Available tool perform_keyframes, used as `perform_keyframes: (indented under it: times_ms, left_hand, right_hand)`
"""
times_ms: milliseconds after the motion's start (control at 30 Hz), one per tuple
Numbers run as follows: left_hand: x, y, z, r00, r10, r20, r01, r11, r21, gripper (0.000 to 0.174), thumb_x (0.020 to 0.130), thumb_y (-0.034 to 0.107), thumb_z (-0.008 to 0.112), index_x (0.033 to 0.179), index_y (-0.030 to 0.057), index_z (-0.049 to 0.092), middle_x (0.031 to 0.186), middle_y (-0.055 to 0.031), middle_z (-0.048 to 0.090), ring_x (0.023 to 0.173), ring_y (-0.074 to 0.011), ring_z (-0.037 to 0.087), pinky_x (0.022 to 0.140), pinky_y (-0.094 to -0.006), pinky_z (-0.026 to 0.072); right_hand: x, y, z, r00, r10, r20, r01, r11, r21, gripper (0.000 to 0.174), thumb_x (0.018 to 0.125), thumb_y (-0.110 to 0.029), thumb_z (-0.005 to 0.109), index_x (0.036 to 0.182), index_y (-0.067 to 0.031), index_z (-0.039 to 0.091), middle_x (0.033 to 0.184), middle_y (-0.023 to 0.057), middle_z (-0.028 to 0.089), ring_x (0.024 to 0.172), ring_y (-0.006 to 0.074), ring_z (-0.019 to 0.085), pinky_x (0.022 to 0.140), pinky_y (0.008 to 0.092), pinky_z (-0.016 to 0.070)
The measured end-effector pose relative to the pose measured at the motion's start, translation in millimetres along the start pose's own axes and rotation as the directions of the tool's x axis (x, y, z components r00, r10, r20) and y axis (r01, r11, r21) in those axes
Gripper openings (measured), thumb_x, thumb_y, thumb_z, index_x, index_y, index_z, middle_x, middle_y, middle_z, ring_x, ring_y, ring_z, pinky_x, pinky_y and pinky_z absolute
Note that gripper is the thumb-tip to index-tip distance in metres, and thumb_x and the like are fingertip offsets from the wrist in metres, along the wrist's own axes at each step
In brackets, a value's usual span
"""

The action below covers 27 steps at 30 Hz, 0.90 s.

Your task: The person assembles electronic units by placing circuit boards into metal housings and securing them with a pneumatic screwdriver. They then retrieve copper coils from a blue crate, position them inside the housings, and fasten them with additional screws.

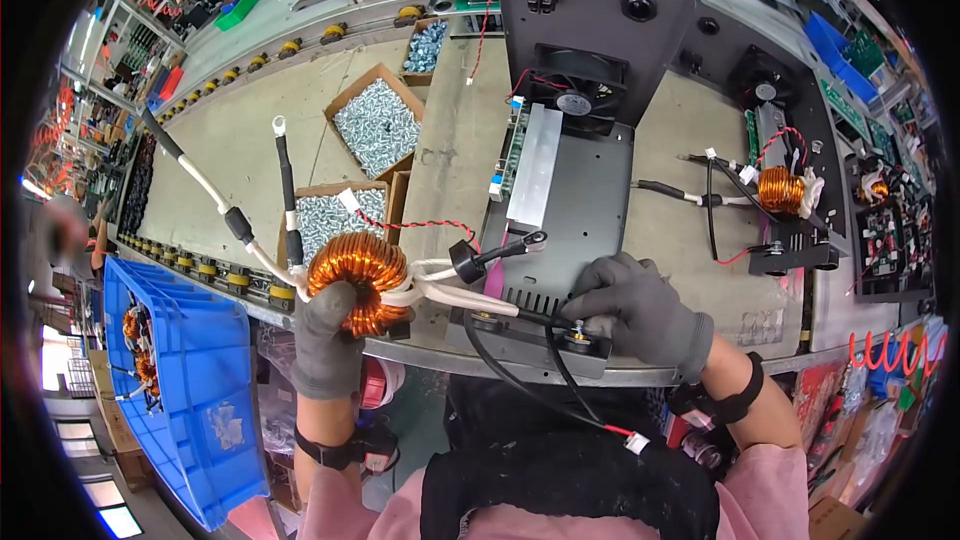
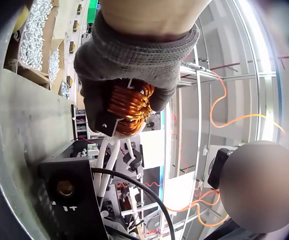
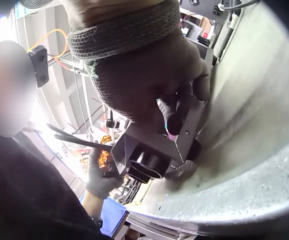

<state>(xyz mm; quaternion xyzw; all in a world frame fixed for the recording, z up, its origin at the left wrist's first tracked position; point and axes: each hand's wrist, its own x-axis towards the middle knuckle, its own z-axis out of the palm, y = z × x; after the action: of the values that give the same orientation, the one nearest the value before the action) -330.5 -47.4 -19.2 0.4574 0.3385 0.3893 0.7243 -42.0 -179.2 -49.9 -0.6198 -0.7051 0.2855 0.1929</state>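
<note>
The room behind is a crowded workshop, curved and dark at its margins in the head view, so we cannot make out much of its shelving. We see the bench (image 1: 455,155) running across it, with a blue crate (image 1: 200,370) beside its near left part; the crate's contents show only partly. An open metal chassis (image 1: 600,185) reaches the bench's near edge, its upright panel carrying a fan (image 1: 572,103). A second chassis (image 1: 708,50) stands towards the right edge, holding its own copper coil. Left of the first chassis, cardboard boxes (image 1: 402,91) hold screws; the nearest is partly hidden by the coil we are handling.

Our left hand (image 1: 330,348) has its grip wrapped round that large copper coil (image 1: 382,258), just above the near edge, left of the chassis; the palm hides its underside. Our right hand (image 1: 640,310) has its grip closed on the black-sleeved end of a white lead (image 1: 470,298) from the coil, at the chassis's near end beside a terminal post (image 1: 578,333). Fingertips are partly hidden there, and the right wrist view hides the contact. A white connector (image 1: 636,443) hangs past the near edge.
</note>
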Motion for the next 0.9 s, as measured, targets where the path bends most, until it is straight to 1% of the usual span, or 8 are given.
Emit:
perform_keyframes:
  times_ms: [67, 200, 300, 467, 600, 700, 767, 900]
  left_hand:
    - [-6, 3, 2, 0.999, -0.021, -0.045, 0.023, 0.998, 0.051, 0.066, 0.074, 0.041, 0.073, 0.118, -0.0040, 0.052, 0.103, -0.0173, 0.064, 0.088, -0.0267, 0.067, 0.072, -0.0393, 0.0583]
    - [-12, 2, -1, 0.997, -0.035, -0.067, 0.037, 0.999, 0.029, 0.067, 0.073, 0.040, 0.073, 0.118, -0.0045, 0.052, 0.102, -0.0172, 0.064, 0.086, -0.0262, 0.067, 0.070, -0.0390, 0.0586]
    - [-15, 4, 1, 0.996, -0.031, -0.084, 0.034, 0.999, 0.040, 0.067, 0.073, 0.040, 0.073, 0.118, -0.0044, 0.052, 0.102, -0.0174, 0.064, 0.087, -0.0265, 0.067, 0.069, -0.0388, 0.0587]
    - [-11, 2, -6, 0.996, -0.065, -0.057, 0.066, 0.998, 0.019, 0.067, 0.072, 0.039, 0.073, 0.119, -0.0044, 0.051, 0.103, -0.0176, 0.064, 0.088, -0.0274, 0.067, 0.069, -0.0393, 0.0590]
    - [-11, 3, -5, 0.997, -0.063, -0.041, 0.064, 0.998, 0.009, 0.069, 0.072, 0.039, 0.073, 0.120, -0.0041, 0.051, 0.105, -0.0182, 0.063, 0.089, -0.0284, 0.067, 0.070, -0.0403, 0.0591]
    - [-11, 3, -8, 0.998, -0.059, -0.027, 0.059, 0.998, 0.011, 0.069, 0.071, 0.039, 0.074, 0.120, -0.0041, 0.051, 0.106, -0.0183, 0.063, 0.090, -0.0287, 0.066, 0.071, -0.0407, 0.0591]
    - [-12, 2, -10, 0.997, -0.065, -0.032, 0.065, 0.998, 0.007, 0.070, 0.071, 0.039, 0.074, 0.120, -0.0043, 0.051, 0.105, -0.0182, 0.063, 0.090, -0.0285, 0.066, 0.071, -0.0407, 0.0590]
    - [-14, 6, -4, 0.997, -0.068, -0.038, 0.069, 0.998, 0.008, 0.069, 0.071, 0.038, 0.074, 0.119, -0.0050, 0.051, 0.103, -0.0177, 0.064, 0.089, -0.0279, 0.066, 0.072, -0.0405, 0.0585]
  right_hand:
    - [3, 16, 6, 0.995, -0.095, -0.001, 0.093, 0.979, 0.182, 0.027, 0.070, -0.010, 0.067, 0.095, -0.0218, 0.071, 0.094, -0.0011, 0.058, 0.094, 0.0221, 0.051, 0.081, 0.0376, 0.0373]
    - [12, 26, 7, 0.984, -0.180, 0.014, 0.172, 0.959, 0.226, 0.022, 0.071, -0.014, 0.068, 0.092, -0.0213, 0.071, 0.091, -0.0004, 0.059, 0.093, 0.0217, 0.051, 0.079, 0.0380, 0.0381]
    - [13, 23, 4, 0.986, -0.150, 0.071, 0.140, 0.982, 0.126, 0.014, 0.077, -0.027, 0.067, 0.090, -0.0207, 0.070, 0.087, 0.0005, 0.058, 0.093, 0.0221, 0.052, 0.077, 0.0386, 0.0389]
    - [13, 1, 8, 0.999, -0.011, 0.044, 0.020, 0.982, -0.189, 0.029, 0.084, -0.045, 0.058, 0.089, -0.0190, 0.070, 0.087, 0.0012, 0.056, 0.090, 0.0246, 0.052, 0.076, 0.0403, 0.0386]
    - [9, 3, 14, 0.996, -0.032, -0.085, 0.021, 0.992, -0.124, 0.027, 0.085, -0.042, 0.059, 0.089, -0.0175, 0.070, 0.089, 0.0011, 0.056, 0.089, 0.0243, 0.051, 0.076, 0.0411, 0.0384]
    - [11, 15, 5, 1.000, -0.020, -0.021, 0.020, 1.000, 0.001, 0.024, 0.084, -0.038, 0.060, 0.088, -0.0167, 0.070, 0.093, 0.0011, 0.056, 0.093, 0.0238, 0.051, 0.080, 0.0417, 0.0389]
    - [13, 27, -6, 0.976, -0.183, 0.115, 0.162, 0.971, 0.174, 0.020, 0.083, -0.035, 0.062, 0.088, -0.0168, 0.070, 0.098, 0.0011, 0.056, 0.097, 0.0241, 0.050, 0.084, 0.0415, 0.0392]
    - [18, 27, -11, 0.963, -0.189, 0.193, 0.165, 0.978, 0.131, 0.021, 0.081, -0.036, 0.064, 0.089, -0.0173, 0.069, 0.100, 0.0013, 0.057, 0.100, 0.0246, 0.049, 0.087, 0.0403, 0.0391]
